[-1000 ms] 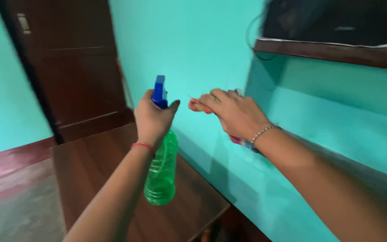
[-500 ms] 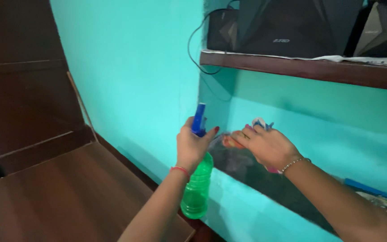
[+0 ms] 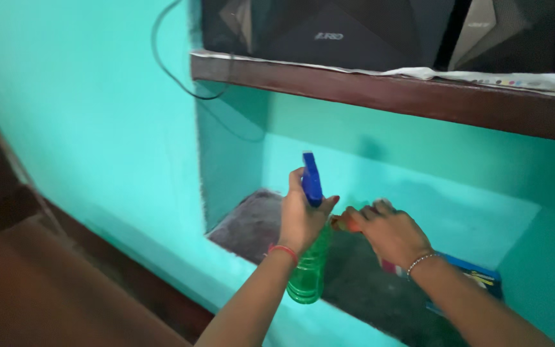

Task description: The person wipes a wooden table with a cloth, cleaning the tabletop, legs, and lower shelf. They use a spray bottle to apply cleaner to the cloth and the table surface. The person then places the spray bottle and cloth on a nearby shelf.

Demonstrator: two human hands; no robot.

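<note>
The person's left hand is wrapped around the neck of a green spray bottle with a blue trigger head, fingers closed tight on it, holding it upright just above the front edge of the dark-floored wall niche. Right beside it, the right hand hovers low over the niche floor with its fingers curled around a bunched cloth, orange at the tip. A blue box lies further right in the niche, under a brown wooden shelf carrying black speakers.
</note>
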